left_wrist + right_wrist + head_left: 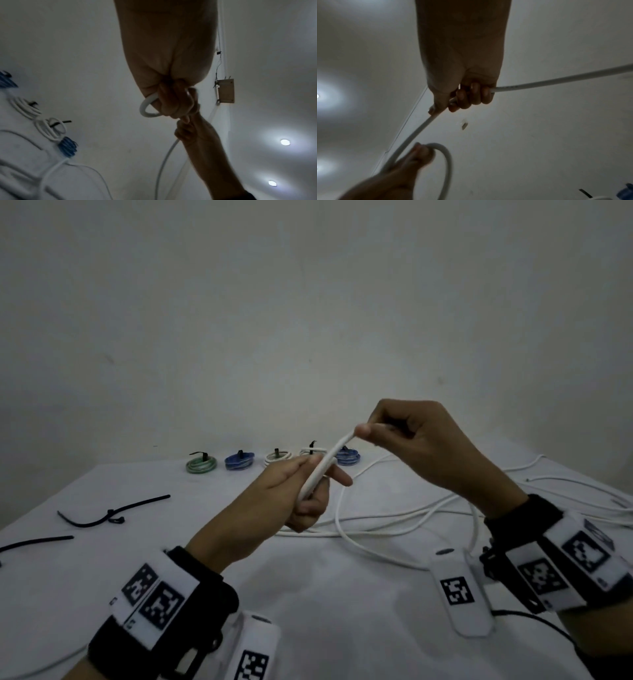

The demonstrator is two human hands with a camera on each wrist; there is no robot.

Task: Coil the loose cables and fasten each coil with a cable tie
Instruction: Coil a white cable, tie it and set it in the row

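White counter (308,594) below, my left hand (301,494) grips the first loop of white cable (322,470); my right hand (404,436) pinches the feed. Each turn should match that loop, without twisting.

My left hand (291,491) and right hand (411,440) were bare. Each wrist wore a wide black fabric cuff: the left wrist's cuff (191,573) and the right wrist's cuff (527,511). A white band printed with square black-and-white coded markers wrapped my left wrist (154,597), and a like band (565,563) wrapped my right. At each band's 6 o'clock side jutted a rounded white camera housing bearing its own marker, left (257,645) and right (459,594). A thin black cord (534,616) trailed from the right housing.
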